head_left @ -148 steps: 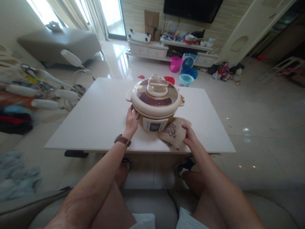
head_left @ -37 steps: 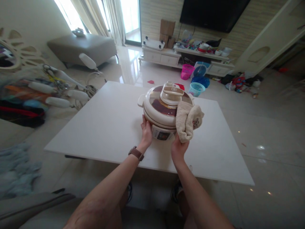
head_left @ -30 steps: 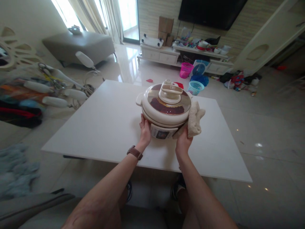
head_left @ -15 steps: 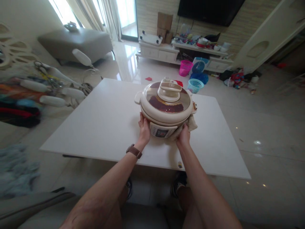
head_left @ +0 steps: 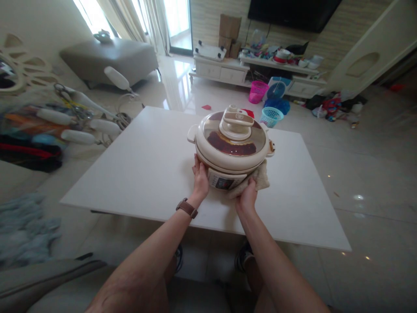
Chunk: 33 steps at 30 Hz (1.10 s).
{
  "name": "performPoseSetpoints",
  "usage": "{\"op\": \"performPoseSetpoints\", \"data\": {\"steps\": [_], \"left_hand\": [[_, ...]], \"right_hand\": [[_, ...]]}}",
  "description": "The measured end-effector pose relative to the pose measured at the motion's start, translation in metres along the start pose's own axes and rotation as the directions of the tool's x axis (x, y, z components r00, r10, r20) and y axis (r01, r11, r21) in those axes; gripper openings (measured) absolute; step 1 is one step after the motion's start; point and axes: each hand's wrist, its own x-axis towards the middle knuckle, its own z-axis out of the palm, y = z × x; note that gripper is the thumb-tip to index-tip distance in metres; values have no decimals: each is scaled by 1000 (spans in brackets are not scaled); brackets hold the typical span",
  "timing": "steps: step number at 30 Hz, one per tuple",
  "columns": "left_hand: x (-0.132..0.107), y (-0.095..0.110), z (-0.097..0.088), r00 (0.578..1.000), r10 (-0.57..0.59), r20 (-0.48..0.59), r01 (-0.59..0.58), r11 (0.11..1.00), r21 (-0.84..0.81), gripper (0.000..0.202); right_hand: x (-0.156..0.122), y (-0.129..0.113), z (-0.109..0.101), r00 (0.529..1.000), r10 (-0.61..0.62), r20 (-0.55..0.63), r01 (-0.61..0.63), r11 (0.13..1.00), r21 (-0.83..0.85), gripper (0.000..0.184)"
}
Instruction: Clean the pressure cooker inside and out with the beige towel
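A cream electric cooker (head_left: 228, 163) with a domed see-through lid (head_left: 233, 143) and a thick handle (head_left: 239, 118) stands on a white table (head_left: 137, 174). My left hand (head_left: 200, 179) grips the lower left side of the cooker, fingers along its wall and partly hidden behind it. A brown-strapped watch (head_left: 186, 208) sits on that wrist. At the cooker's front right, my right hand (head_left: 246, 198) is closed on a beige cloth (head_left: 261, 177), which lies against the lower body beside the control panel (head_left: 224, 181). Part of the cloth is covered by the hand.
Beyond the table's far edge, a light blue basket (head_left: 272, 116) and a pink basket (head_left: 258, 91) stand on the tiled floor. White lamp-like arms (head_left: 104, 127) are near the left edge. A grey bench (head_left: 110, 56) and a low TV cabinet (head_left: 218, 71) stand further back.
My right hand has slid leftward and nearer to me along the cooker's front with the cloth. My left hand stays at the cooker's side. The view has shifted slightly.
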Motion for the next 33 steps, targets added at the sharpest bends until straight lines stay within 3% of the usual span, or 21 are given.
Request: {"op": "performPoseSetpoints", "data": {"steps": [1, 3, 7, 10, 13, 19, 26, 33], "left_hand": [[0, 0, 0, 1000, -8, -2, 8, 1000, -2, 71], [0, 2, -1, 1000, -25, -1, 25, 1000, -3, 70], [0, 2, -1, 1000, -28, 11, 28, 1000, -2, 71], [1, 1, -1, 1000, -11, 16, 10, 1000, 14, 72], [2, -1, 0, 1000, -12, 9, 12, 1000, 22, 71], [2, -3, 0, 1000, -8, 15, 8, 1000, -19, 72], [2, -1, 0, 998, -66, 15, 66, 997, -35, 70], [0, 3, 1, 997, -79, -18, 79, 997, -10, 68]], "right_hand": [[10, -5, 2, 993, 88, -79, -87, 996, 14, 44], [31, -14, 6, 974, 186, -129, -184, 982, 28, 41], [62, -22, 5, 971, 221, -90, -223, 975, -13, 40], [69, -22, 1, 955, 297, -31, -297, 955, -9, 40], [60, -29, 3, 946, 322, -49, -321, 947, 24, 41], [38, -55, 11, 983, 94, -160, -80, 992, 94, 47], [53, -57, 8, 978, 186, -95, -185, 982, 26, 44], [-7, -52, 0, 994, 74, -77, -77, 997, -31, 60]]}}
